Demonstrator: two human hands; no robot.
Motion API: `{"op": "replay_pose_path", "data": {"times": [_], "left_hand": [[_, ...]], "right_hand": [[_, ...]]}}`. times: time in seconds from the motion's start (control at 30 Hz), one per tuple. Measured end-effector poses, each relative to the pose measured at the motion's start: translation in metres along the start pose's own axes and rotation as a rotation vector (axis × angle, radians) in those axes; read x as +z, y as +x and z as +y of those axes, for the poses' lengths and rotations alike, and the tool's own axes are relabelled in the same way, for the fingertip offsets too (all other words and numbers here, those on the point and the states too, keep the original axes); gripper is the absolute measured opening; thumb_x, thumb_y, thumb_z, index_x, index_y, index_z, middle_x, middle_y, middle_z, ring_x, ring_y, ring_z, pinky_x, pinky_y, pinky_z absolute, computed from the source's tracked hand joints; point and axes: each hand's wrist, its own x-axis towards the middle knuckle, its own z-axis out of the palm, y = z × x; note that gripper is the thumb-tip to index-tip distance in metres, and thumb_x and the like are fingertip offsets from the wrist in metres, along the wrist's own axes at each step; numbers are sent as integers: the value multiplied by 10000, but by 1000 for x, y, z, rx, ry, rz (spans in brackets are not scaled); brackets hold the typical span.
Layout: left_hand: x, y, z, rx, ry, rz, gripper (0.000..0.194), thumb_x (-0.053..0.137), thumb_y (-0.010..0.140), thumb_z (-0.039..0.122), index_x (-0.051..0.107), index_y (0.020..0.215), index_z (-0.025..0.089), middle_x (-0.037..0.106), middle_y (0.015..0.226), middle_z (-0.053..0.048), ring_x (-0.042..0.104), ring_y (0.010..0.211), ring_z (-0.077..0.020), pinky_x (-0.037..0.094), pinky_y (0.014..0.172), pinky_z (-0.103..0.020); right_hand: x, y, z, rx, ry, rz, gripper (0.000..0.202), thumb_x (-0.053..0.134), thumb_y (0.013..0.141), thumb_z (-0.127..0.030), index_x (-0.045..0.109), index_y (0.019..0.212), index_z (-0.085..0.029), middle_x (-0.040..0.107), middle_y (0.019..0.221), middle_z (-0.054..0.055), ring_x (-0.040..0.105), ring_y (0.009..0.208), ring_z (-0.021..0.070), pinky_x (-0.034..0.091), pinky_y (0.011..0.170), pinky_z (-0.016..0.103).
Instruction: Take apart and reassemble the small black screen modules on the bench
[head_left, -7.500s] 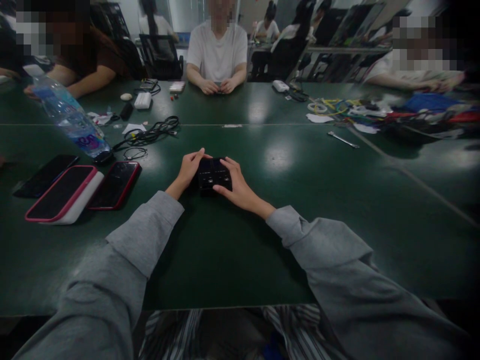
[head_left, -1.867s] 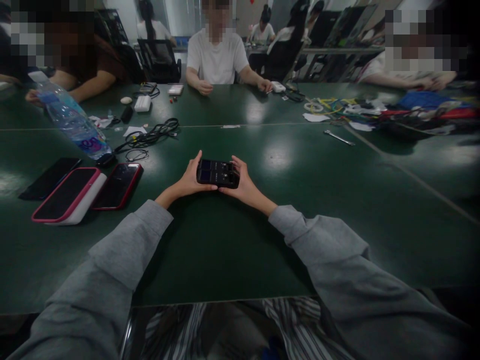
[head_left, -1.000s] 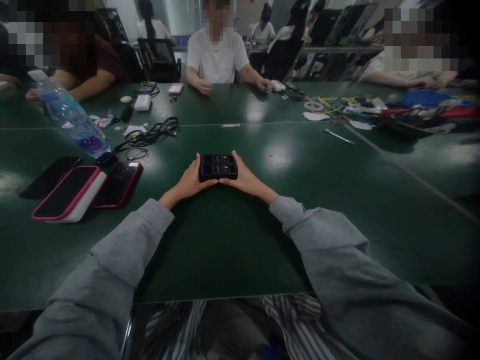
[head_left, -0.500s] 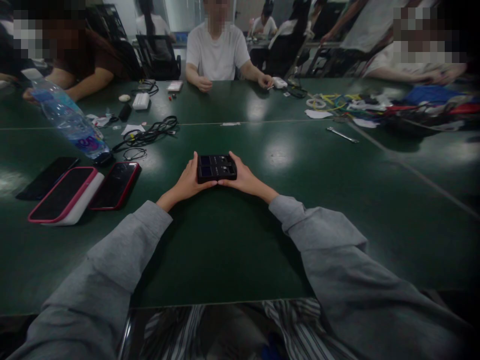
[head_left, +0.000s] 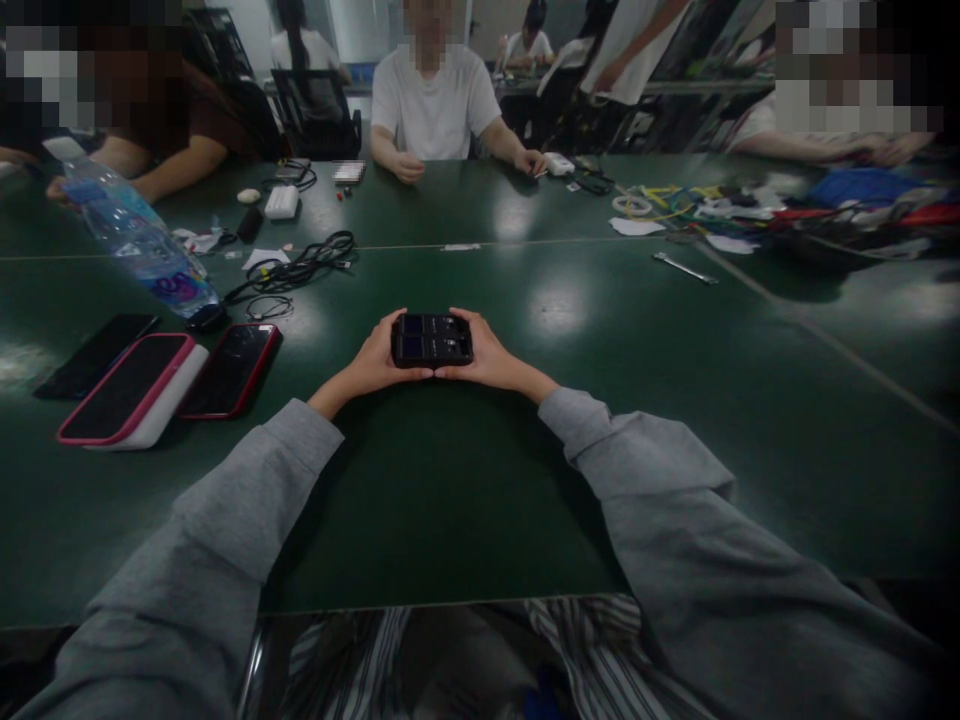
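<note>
Between my two hands is a small black electronic device (head_left: 432,341) with two dark little screens on its left part and small light markings on its right; its exact kind I cannot make out. My left hand (head_left: 373,357) grips its left side, thumb along the near edge. On the right side, my right hand (head_left: 487,357) holds it the same way, and the two thumb tips meet in front. The far fingers are partly hidden behind the device. Whether it rests on the green table (head_left: 450,480) or is just above it, I cannot tell.
To the left lie a red-edged phone (head_left: 232,370), another phone in a pink case (head_left: 129,390), and a tilted water bottle (head_left: 139,230). Black cables (head_left: 307,265) lie beyond. A wrench (head_left: 684,268) and a cable pile (head_left: 750,210) are at right. People sit across the table.
Both hands have shifted very slightly with the device, whose tilt has changed a little. In the background, a standing person has moved left.
</note>
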Motion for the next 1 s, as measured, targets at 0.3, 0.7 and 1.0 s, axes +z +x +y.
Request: {"op": "replay_pose_path", "data": {"times": [0.3,0.7,1.0], "left_hand": [[3,-1,1,-15,-19,-3,1164,856,573,579,236,1484,204,423,1457,-218,446,1352,-407,358,1112,-643],[7,3,-3,-15,88,80,1142,748,663,693,203,1526,182,339,1503,-225,349,1413,-401,303,1159,-612],[6,1,5,-43,88,57,1002,689,767,643,212,1534,209,351,1490,-194,464,1322,-344,382,1125,-559]], "right_hand": [[-3,1,-1,57,231,-87,1029,855,635,-536,262,1425,-247,403,1443,164,435,1351,353,360,1140,569],[4,2,1,94,181,77,983,840,627,-554,289,1367,-213,439,1394,182,439,1336,354,381,1123,552],[13,21,17,398,-146,507,961,805,597,-562,340,1341,-170,428,1345,219,411,1291,442,334,1056,692]]}}
